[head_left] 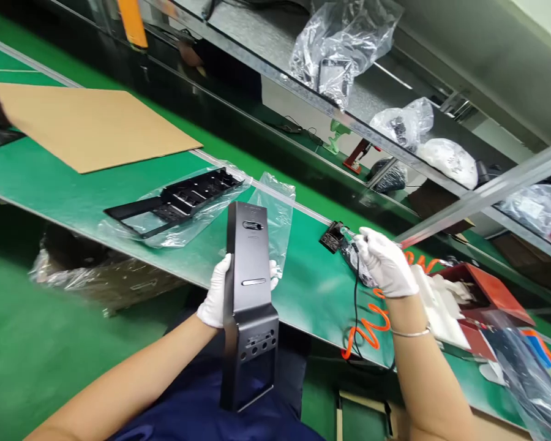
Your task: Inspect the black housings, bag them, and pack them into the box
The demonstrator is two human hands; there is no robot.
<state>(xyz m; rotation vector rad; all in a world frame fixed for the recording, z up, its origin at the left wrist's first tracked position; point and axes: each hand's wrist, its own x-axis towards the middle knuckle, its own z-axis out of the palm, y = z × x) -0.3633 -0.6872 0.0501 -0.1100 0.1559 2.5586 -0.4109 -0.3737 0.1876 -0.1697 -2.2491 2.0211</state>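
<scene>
My left hand (217, 295), in a white glove, grips a long black metal panel (248, 306) from behind and holds it upright over my lap, in front of the green bench (92, 184). My right hand (386, 264), also gloved, is closed on a black tool (349, 248) with a black cord and an orange coiled hose (365, 327) that hang over the bench edge. The tool's tip points at a small black part (332, 236) on the bench.
A black frame in a clear bag (179, 199) and an empty clear bag (275, 211) lie on the bench. A cardboard sheet (87, 122) lies at the left. A red tray (482, 300) with white pieces stands at the right. Bagged parts (344, 43) sit on the shelf above.
</scene>
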